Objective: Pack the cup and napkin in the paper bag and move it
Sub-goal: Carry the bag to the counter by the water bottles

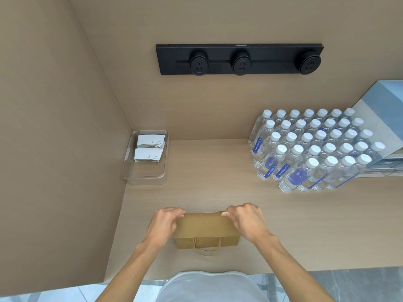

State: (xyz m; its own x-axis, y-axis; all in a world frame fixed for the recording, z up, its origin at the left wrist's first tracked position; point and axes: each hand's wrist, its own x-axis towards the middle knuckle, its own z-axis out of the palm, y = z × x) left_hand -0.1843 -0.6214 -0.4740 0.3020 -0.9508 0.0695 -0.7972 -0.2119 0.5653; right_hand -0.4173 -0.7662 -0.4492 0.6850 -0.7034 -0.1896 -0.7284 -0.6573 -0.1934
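A brown paper bag [206, 231] lies near the front edge of the wooden counter, its twine handle hanging toward me. My left hand [164, 223] pinches the bag's far left corner. My right hand [247, 220] pinches the far right corner. Two stacks of white folded napkins [150, 148] sit in a clear plastic tray [144, 175] at the back left, against the side wall. No cup is in view.
Several rows of water bottles [314, 149] with white caps stand at the right rear of the counter [218, 182]. A blue-grey box [383, 105] rises behind them. A black socket strip [239, 59] is fixed to the back wall.
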